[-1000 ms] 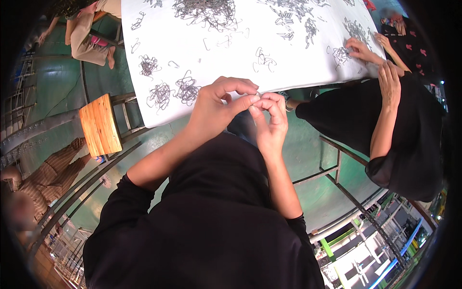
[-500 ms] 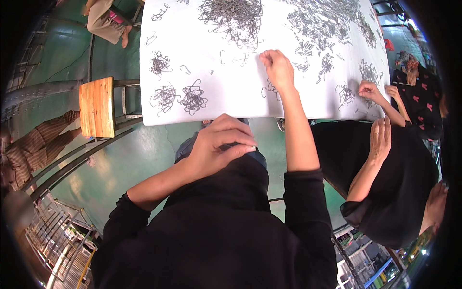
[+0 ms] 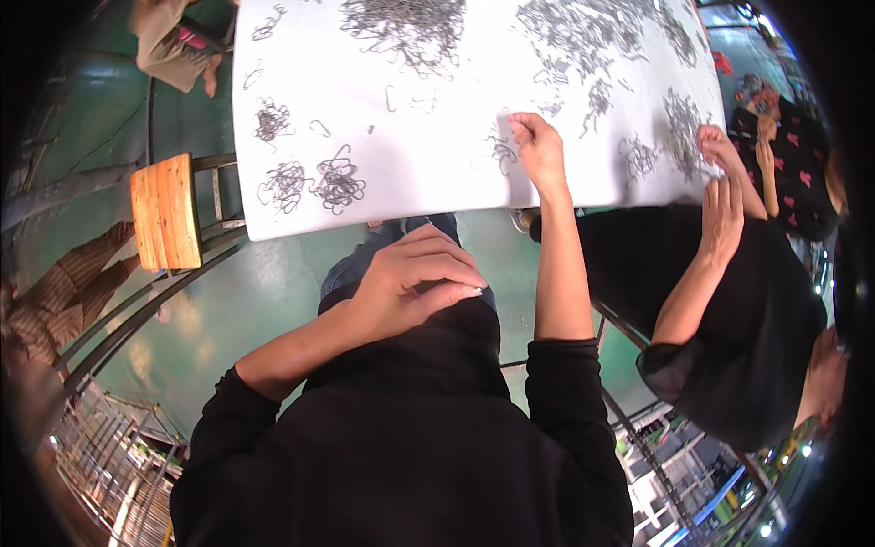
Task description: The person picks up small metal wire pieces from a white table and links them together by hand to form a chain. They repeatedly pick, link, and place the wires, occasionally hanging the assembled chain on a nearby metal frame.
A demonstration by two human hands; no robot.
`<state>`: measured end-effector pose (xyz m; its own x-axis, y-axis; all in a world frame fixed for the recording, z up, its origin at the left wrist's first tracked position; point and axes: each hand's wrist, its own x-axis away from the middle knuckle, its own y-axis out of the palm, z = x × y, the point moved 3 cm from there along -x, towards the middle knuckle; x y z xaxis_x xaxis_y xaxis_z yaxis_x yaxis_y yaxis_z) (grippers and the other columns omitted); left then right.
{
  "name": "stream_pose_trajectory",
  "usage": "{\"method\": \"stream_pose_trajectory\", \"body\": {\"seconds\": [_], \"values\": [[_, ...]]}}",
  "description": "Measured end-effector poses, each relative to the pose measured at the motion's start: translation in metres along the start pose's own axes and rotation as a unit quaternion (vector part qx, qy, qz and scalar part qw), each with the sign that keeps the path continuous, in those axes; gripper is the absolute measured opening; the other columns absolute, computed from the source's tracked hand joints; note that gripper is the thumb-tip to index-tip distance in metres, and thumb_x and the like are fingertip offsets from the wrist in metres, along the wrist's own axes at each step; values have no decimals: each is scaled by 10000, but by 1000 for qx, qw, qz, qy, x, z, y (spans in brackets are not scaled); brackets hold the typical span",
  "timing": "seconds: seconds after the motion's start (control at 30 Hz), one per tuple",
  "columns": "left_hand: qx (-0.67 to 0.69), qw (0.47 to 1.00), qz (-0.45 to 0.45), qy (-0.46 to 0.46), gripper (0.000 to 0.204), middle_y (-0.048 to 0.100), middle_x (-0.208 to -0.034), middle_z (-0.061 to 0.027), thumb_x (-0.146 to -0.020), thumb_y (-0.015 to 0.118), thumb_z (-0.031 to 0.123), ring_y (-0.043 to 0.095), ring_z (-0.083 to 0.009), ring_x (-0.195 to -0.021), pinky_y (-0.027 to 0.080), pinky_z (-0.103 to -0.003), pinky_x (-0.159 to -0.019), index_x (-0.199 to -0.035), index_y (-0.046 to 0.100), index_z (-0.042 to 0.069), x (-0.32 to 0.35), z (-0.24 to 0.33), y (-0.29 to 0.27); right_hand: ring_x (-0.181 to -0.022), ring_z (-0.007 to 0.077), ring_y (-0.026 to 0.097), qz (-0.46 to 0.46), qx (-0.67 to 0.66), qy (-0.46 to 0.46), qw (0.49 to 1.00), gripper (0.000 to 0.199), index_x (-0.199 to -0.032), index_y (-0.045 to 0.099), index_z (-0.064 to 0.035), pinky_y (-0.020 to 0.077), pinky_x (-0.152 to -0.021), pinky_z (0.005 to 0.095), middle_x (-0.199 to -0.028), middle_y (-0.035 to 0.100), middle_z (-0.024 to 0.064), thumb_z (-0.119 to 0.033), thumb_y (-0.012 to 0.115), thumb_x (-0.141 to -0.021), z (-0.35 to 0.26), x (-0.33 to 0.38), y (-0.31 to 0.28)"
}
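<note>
My left hand (image 3: 415, 275) is held in front of my body, below the table's near edge. Its thumb and fingers are pinched together, and a tiny pale glint shows at the tips; what they hold is too small to name. Over the table, my right hand (image 3: 543, 157) is closed in a pinch, with a faint thin wire hook at its fingertips. Just left of it lies a small cluster of bent wire hooks (image 3: 500, 153). Farther off is a big heap of dark wire hooks (image 3: 406, 27). Two small piles, a left one (image 3: 284, 185) and a right one (image 3: 338, 182), lie near the front left.
The white tabletop (image 3: 428, 173) also bears a wide spread of small metal pieces (image 3: 592, 32) at the far right. A co-worker's hands (image 3: 720, 150) are at the right edge beside more piles. A wooden stool (image 3: 166, 214) stands to the left.
My right hand has drawn back toward me and slightly right, away from the loose hooks in the middle. My left hand keeps its pinch. The view has shifted, moving the table leftward.
</note>
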<state>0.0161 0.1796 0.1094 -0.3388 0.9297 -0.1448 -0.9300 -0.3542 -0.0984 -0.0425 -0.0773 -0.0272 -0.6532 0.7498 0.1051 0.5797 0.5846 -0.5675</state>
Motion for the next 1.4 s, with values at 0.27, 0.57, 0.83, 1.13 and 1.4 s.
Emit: {"method": "stream_pose_trajectory", "body": {"seconds": [0.27,0.57,0.83,1.13,1.4], "values": [[-1,999,-52,13,124,688,-846,-27,-757,721,-14,627,-170,-815,435,-331,-857,-848,708,69,2,1,-2,-734,380,654,118,287,75,948,143,-992,610,-55,517,-654,453,-845,679,185,-158,537,-926,56,58,-58],[-12,996,-91,-12,129,687,-875,-33,-759,722,-18,615,-174,-856,442,-355,-940,-853,708,69,5,1,-3,-608,327,647,181,395,-113,893,188,-1031,590,-70,528,-547,428,-823,673,109,-83,565,-845,70,68,-39],[-8,997,-68,28,127,686,-869,-7,-761,731,6,605,-152,-800,450,-263,-683,-861,699,76,-5,-2,-1,-588,306,647,156,413,-123,889,191,-1003,574,-66,524,-519,413,-764,643,99,-55,559,-813,70,65,-37],[13,999,-40,34,113,695,-868,-47,-783,719,8,597,-145,-800,453,-259,-673,-889,713,48,-7,-10,12,-674,335,666,159,372,-49,913,161,-1003,562,-58,526,-647,457,-760,664,139,-102,555,-849,59,66,-45],[41,998,-49,20,92,716,-889,-24,-822,696,49,573,-106,-788,437,-248,-662,-910,716,70,-8,-22,22,-801,159,674,240,-210,101,942,112,-929,600,-3,508,-755,290,-890,716,94,-109,605,-896,-33,175,-45]]}}
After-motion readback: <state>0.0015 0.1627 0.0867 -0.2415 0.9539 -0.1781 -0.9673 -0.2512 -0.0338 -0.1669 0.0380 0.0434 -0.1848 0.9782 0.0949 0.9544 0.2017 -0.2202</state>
